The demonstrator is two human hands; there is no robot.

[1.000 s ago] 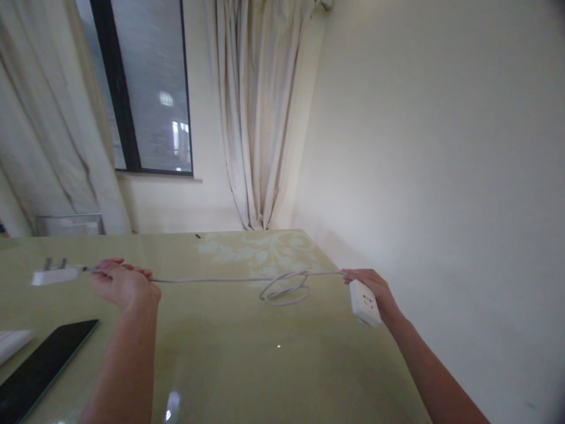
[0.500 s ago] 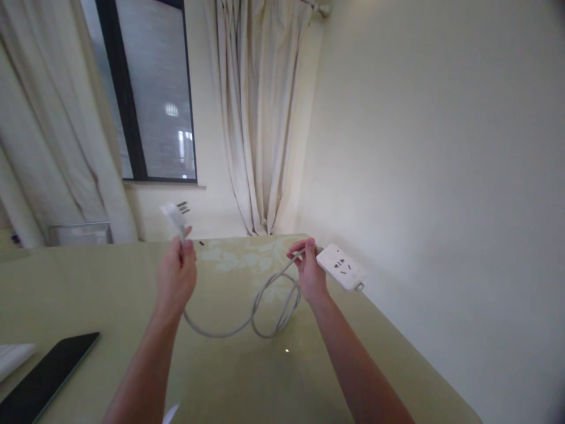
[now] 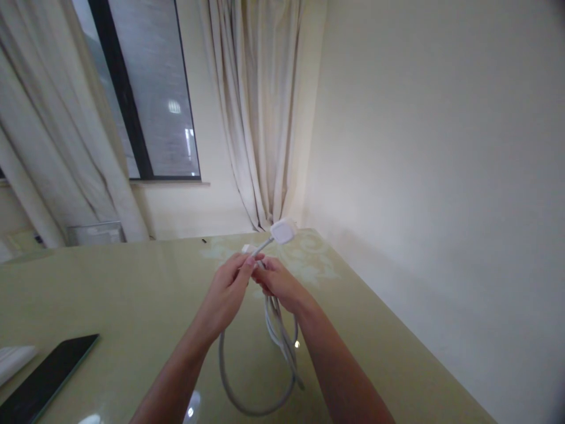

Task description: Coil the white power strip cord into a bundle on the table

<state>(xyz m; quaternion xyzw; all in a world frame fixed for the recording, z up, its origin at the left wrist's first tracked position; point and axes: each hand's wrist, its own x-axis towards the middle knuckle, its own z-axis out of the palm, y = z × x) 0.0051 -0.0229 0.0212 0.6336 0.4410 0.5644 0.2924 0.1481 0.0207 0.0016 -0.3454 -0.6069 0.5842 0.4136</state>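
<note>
My left hand point(image 3: 227, 291) is closed around the grey cable just below its white plug point(image 3: 283, 231), which sticks up to the right above both hands. Against it, my right hand point(image 3: 282, 284) is closed on gathered loops of the cable point(image 3: 229, 388), which hang down between my forearms over the table. Behind my left fingers a white end point(image 3: 248, 249) shows, seemingly of the power strip; the rest is hidden.
The pale green table point(image 3: 110, 294) reaches to the wall and the beige curtain point(image 3: 260, 118). A black flat slab point(image 3: 48, 377) and a white object point(image 3: 15, 359) lie at the left. A tiny dark piece point(image 3: 203, 240) is near the far edge.
My left hand has brought the plug rightward to my right hand. The cable is now gathered in loops, and the power strip has swung from the right to behind the hands.
</note>
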